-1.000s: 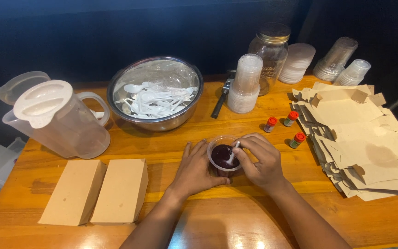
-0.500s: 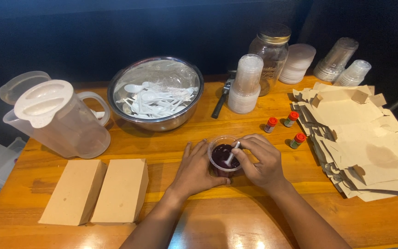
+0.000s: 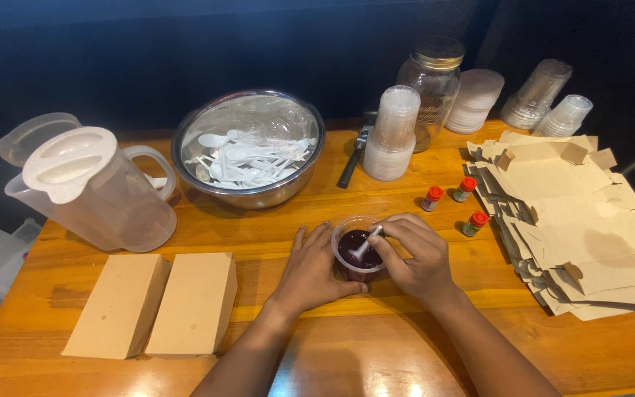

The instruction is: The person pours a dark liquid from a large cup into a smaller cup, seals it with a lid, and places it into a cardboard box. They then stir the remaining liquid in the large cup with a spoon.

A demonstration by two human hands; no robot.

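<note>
A small clear plastic cup (image 3: 353,245) of dark purple liquid stands on the wooden table (image 3: 259,228) in front of me. My left hand (image 3: 310,272) wraps around the cup's left side and steadies it. My right hand (image 3: 414,256) pinches a small white plastic spoon (image 3: 365,242) whose bowl dips into the liquid. Both hands meet at the cup near the table's middle.
A steel bowl (image 3: 250,147) of white spoons and a clear lidded pitcher (image 3: 93,187) stand behind. Two brown paper boxes (image 3: 156,305) lie at left. A stack of cups (image 3: 391,132), a glass jar (image 3: 428,84), three small red-capped bottles (image 3: 453,198) and a pile of brown paper bags (image 3: 582,220) sit at right.
The spoon and my right hand's fingers shift slightly over the cup. The left hand and the cup stay in place.
</note>
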